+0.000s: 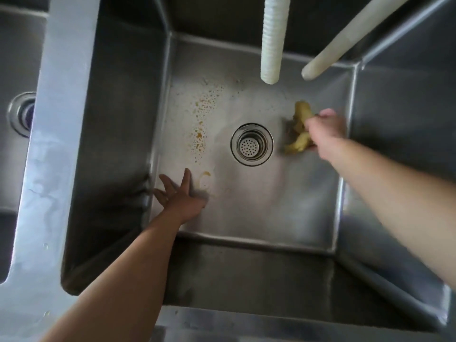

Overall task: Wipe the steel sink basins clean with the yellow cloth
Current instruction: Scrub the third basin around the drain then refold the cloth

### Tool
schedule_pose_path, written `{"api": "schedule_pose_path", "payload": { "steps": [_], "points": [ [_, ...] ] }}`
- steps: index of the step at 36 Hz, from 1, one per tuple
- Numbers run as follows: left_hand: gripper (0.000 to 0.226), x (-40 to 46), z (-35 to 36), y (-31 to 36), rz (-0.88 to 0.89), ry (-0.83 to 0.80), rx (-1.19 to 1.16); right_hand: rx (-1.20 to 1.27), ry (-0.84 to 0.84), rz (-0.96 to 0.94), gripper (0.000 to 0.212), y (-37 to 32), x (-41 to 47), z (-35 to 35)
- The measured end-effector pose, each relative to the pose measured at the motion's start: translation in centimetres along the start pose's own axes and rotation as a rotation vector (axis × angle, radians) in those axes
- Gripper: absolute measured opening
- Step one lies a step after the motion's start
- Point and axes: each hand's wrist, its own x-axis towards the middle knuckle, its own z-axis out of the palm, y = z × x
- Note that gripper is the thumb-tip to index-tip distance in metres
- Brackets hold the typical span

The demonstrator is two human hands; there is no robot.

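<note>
Two steel basins show here: the deep square stainless basin [246,206] both arms reach into, and a sliver of a second steel basin [17,70] past the flat steel divider [49,144] on the left. Each has one round drain: the perforated steel strainer [252,144] in the middle, and another drain ring [21,114] at the edge. Two pale plastic hoses hang above, one ribbed [271,40] and one smooth [345,43]. One crumpled yellow cloth [298,129] lies bunched on the basin floor, gripped by the curled fingers of the right hand [325,129], arm stretched down, just right of the strainer. The left hand [182,196] is spread flat with straight fingers, holding nothing, its fingertips near the left wall. Orange-brown splatter [202,124] runs beyond those fingertips.
</note>
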Motion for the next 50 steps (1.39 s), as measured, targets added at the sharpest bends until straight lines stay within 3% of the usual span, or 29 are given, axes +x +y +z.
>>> {"api": "schedule_pose_path", "payload": {
  "steps": [3, 5, 8, 12, 16, 20, 27, 31, 32, 35, 37, 41, 44, 50],
  "points": [
    [0.097, 0.0, 0.0, 0.1, -0.005, -0.004, -0.005, -0.323, 0.174, -0.144, 0.019, -0.6, 4.6, -2.5],
    [0.093, -0.1, 0.1, 0.2, -0.002, -0.003, -0.014, -0.440, 0.176, -0.155, 0.029, -0.6, 7.6, -2.7],
    [0.091, -0.1, 0.0, 0.3, -0.001, -0.011, -0.021, -0.408, 0.112, -0.158, 0.042, -0.8, 9.5, -0.8],
    [0.091, -0.3, -0.2, 0.4, 0.000, -0.028, -0.011, -0.234, 0.083, -0.255, 0.032, -2.7, 8.7, 4.1],
    [0.088, -0.5, -0.1, 0.6, -0.002, -0.027, -0.021, -0.221, -0.083, -0.388, 0.033, -3.5, 6.0, 7.6],
    [0.089, -0.6, -0.3, 0.6, -0.003, -0.030, -0.016, -0.375, -0.301, -0.493, 0.033, -2.0, 3.3, 8.3],
    [0.091, -0.9, -0.4, 1.0, -0.017, -0.037, -0.032, -0.525, -0.515, -0.509, 0.033, 0.7, 0.5, 6.7],
    [0.091, -0.8, -0.3, 1.0, -0.018, -0.044, -0.045, -0.543, -0.607, -0.466, 0.016, 1.7, -0.7, 5.1],
    [0.091, -0.8, -0.3, 1.0, -0.018, -0.043, -0.047, -0.517, -0.603, -0.440, 0.011, 1.8, -0.7, 4.5],
    [0.091, -0.6, -0.2, 1.1, -0.011, -0.050, -0.045, -0.376, -0.513, -0.376, 0.028, 1.1, 0.0, 2.2],
    [0.092, -0.5, -0.2, 1.1, -0.009, -0.063, -0.048, -0.307, -0.400, -0.368, 0.035, -0.3, 1.3, 0.7],
    [0.099, -0.3, -0.2, 1.1, -0.017, -0.085, -0.044, -0.359, -0.116, -0.444, 0.016, -3.1, 5.4, 0.0],
    [0.107, 0.0, -0.2, 1.2, -0.022, -0.092, -0.050, -0.273, 0.042, -0.391, 0.033, -4.7, 7.8, 2.2],
    [0.109, 0.2, -0.2, 1.1, -0.007, -0.098, -0.052, -0.302, -0.117, -0.421, 0.049, -6.6, 8.1, 10.4]
  ]
}}
